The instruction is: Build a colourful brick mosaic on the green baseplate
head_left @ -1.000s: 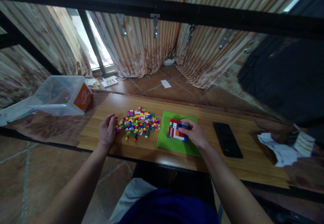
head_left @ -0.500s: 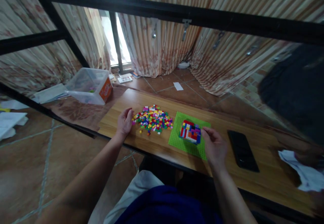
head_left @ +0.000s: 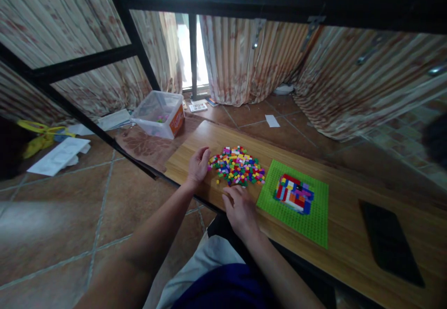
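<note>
Fingers [head_left: 232, 191] curl loosely: left hand [head_left: 199, 165] beside the brick pile [head_left: 237, 165], right hand [head_left: 240, 210] at its near edge; any grip unclear.

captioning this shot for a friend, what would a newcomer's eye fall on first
Most likely the heap of multicoloured toy bricks on the wooden tabletop, with the left hand at its left edge and the right hand on its near side. Next, perhaps, the bright green studded baseplate to its right, bearing a patchwork brick build.
</note>
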Available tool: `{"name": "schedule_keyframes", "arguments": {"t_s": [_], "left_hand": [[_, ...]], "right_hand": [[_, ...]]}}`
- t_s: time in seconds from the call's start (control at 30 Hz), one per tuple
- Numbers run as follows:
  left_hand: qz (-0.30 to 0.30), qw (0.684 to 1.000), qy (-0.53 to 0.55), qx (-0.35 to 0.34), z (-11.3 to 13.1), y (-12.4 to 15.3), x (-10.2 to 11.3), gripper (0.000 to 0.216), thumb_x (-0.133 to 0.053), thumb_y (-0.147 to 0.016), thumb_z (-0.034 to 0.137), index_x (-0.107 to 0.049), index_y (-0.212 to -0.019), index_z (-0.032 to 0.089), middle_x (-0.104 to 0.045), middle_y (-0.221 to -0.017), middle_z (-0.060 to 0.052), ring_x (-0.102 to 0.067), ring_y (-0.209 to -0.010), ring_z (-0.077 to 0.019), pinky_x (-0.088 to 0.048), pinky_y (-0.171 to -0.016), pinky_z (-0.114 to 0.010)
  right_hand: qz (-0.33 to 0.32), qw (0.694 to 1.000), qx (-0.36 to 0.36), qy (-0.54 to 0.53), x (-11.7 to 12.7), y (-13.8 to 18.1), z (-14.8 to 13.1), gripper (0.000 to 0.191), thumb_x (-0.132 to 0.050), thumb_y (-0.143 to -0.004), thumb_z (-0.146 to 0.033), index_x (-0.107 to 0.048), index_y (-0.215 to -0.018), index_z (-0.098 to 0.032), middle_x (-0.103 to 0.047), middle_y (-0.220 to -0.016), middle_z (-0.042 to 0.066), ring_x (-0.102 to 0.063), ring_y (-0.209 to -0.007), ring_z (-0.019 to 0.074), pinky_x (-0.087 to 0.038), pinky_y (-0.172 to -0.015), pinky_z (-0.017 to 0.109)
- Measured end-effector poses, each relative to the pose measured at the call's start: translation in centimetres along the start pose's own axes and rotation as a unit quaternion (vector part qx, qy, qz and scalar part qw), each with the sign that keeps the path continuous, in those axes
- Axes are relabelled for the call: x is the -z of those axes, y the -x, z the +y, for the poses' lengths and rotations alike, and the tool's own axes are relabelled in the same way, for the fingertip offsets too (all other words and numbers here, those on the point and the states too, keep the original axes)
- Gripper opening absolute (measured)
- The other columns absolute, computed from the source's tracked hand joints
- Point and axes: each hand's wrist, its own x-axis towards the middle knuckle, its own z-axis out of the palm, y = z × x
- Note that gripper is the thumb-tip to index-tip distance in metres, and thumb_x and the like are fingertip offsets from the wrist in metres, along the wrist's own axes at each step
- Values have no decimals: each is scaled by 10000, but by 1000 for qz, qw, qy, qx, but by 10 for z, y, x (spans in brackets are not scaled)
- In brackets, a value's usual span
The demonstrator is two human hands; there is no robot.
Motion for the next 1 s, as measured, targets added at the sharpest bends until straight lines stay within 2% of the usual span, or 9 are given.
{"name": "schedule_keyframes", "arguments": {"t_s": [0.17, 0.3, 0.43, 0.57, 0.7, 0.8, 1.0], "left_hand": [[4, 1000, -5, -1, -2, -1, 1, 381, -487, -886, 448, -665, -1068, 165, -704, -1009, -98, -636, -998, -234, -496, -893, -359], [-2, 1000, 1, 0, -3, -1, 2, 406, -482, -884, 472, -659, -1087, 167, -707, -991, -96, -646, -953, -224, -501, -867, -347], [-1, 1000, 0, 5, -4, -2, 3, 435, -488, -872, 497, -660, -1083, 158, -707, -960, -97, -649, -896, -218, -502, -835, -339], [-2, 1000, -8, 7, -4, -3, 3, 478, -478, -861, 527, -660, -1091, 149, -702, -917, -87, -642, -854, -207, -504, -805, -327], [0, 1000, -4, 15, -2, -3, 3, 500, -475, -847, 546, -656, -1085, 146, -698, -907, -76, -641, -831, -193, -507, -786, -309], [-7, 1000, 6, 18, 0, -4, 3, 520, -460, -847, 560, -648, -1082, 136, -695, -901, -78, -649, -814, -188, -516, -770, -308], [-7, 1000, -11, 12, 4, -4, 4, 473, -454, -858, 539, -647, -1064, 160, -695, -906, -63, -656, -826, -181, -530, -778, -309]], "right_hand": [[13, 991, 18, 132, -12, -30, -10, 146, -515, -918, -272, -655, -933, -231, -642, -920, 80, -531, -926, 253, -378, -827, 387], [-5, 979, 20, 201, -19, -41, -18, 125, -544, -905, -294, -642, -897, -218, -634, -904, 90, -500, -912, 267, -339, -798, 407], [-18, 974, 21, 226, -23, -43, -18, 177, -477, -927, -200, -641, -863, -215, -634, -882, 86, -493, -904, 255, -329, -782, 400], [0, 981, 35, 188, -20, -38, -17, 190, -468, -925, -161, -650, -913, -214, -636, -883, 73, -503, -892, 243, -364, -793, 387], [46, 995, 36, 84, -3, -18, -14, 243, -449, -933, -140, -647, -1060, -201, -631, -932, 72, -530, -921, 218, -420, -801, 340], [84, 996, -7, 6, 18, 7, -6, 247, -440, -946, -176, -663, -1048, -211, -632, -941, 69, -562, -905, 200, -455, -786, 319], [174, 976, -113, -66, 69, 52, 39, 216, -469, -943, -257, -679, -988, -232, -666, -961, 48, -624, -891, 173, -485, -813, 315]]}}
